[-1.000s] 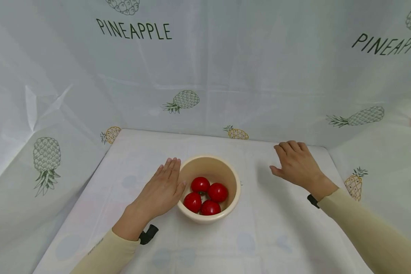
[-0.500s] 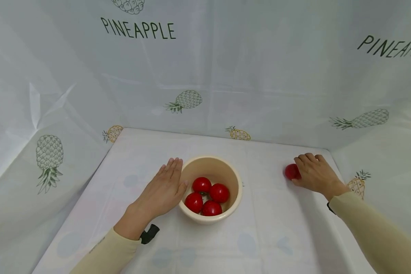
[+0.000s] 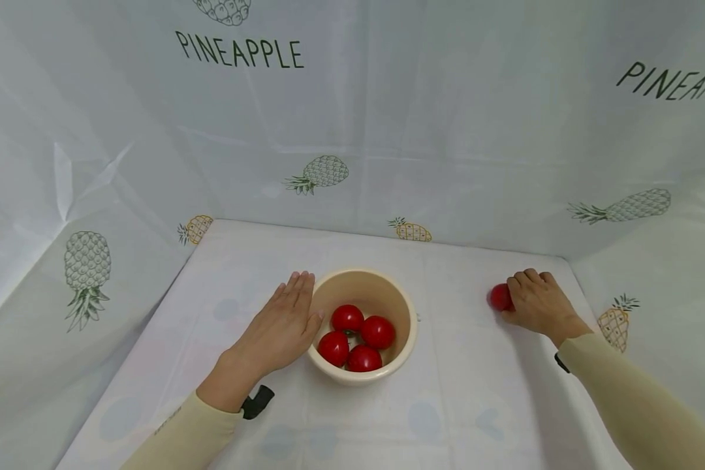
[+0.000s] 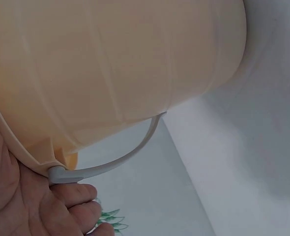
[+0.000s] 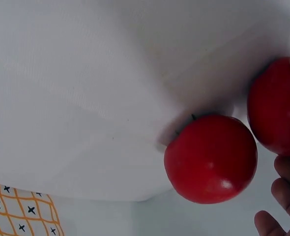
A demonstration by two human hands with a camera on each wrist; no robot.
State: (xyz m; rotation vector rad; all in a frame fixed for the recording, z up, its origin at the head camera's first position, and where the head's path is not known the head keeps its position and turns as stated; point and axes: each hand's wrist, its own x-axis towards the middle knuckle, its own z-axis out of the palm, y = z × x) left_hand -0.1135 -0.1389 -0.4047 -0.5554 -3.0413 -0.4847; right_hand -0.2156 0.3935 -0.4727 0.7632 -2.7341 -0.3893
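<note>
Pinches tomato with right hand; may, lifting, bump adjacent second tomato into rolling. Rests left hand straight-fingered against bucket.

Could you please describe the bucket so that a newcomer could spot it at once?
Find the white table, then the person's left hand. Just beside that hand is the round cream bucket, with a grey handle. It is the only container in view, and holds four red tomatoes.

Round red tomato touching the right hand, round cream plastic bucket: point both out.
Round red tomato (image 5: 275, 108): right wrist view, exposed side.
Round cream plastic bucket (image 3: 360, 287): head view, inner far wall.
</note>
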